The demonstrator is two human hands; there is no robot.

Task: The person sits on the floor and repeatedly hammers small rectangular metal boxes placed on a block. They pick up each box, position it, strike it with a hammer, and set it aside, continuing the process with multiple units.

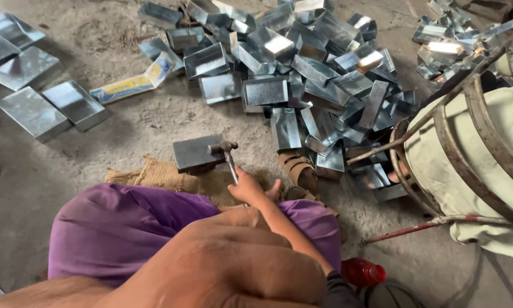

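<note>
So the right hand [249, 188] is wrapped tight around the handle of a small hammer [228, 154], its head resting on a flat metal tray [195, 153] that sits on a burlap sack [171, 177] at about 12 o'clock from the knees. Left hand isn't in the shot, so can't tell what it's doing. The tray looks like thin sheet metal: light, stiff, but easy to dent, and the cut edges are probably sharp, so I'd grab it by the folded rim. One hammer, one tray on the sack. At 1 o'clock there's a big pile of trays [302, 74], too many to count. Four larger flat trays [34, 111] lie at 10 o'clock. A wire-frame stool [473, 148] stands at 3 o'clock.
</note>
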